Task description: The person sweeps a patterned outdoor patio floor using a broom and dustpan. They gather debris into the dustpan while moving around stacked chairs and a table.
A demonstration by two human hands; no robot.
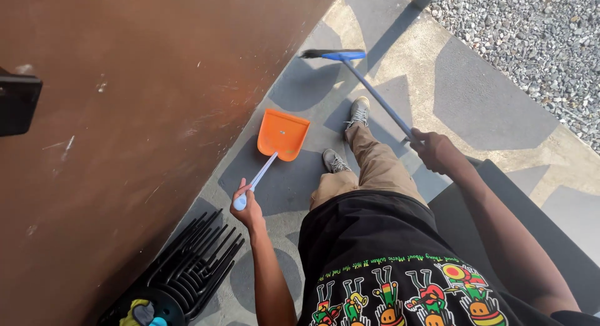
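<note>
My left hand (247,204) grips the pale blue handle of an orange dustpan (283,133), whose pan rests on the grey concrete close to the brown wall. Out to the right, my right hand (432,149) is closed around the long grey handle of a broom. The broom's blue head (340,54) with dark bristles touches the ground farther ahead, past my feet. My legs in tan trousers and grey shoes stand between the dustpan and the broom handle.
A tall brown wall (125,113) fills the left side. A black slatted rack (194,270) stands at its foot, bottom left. Gravel (531,39) lies beyond the concrete path at top right. A dark mat (500,213) lies at the right.
</note>
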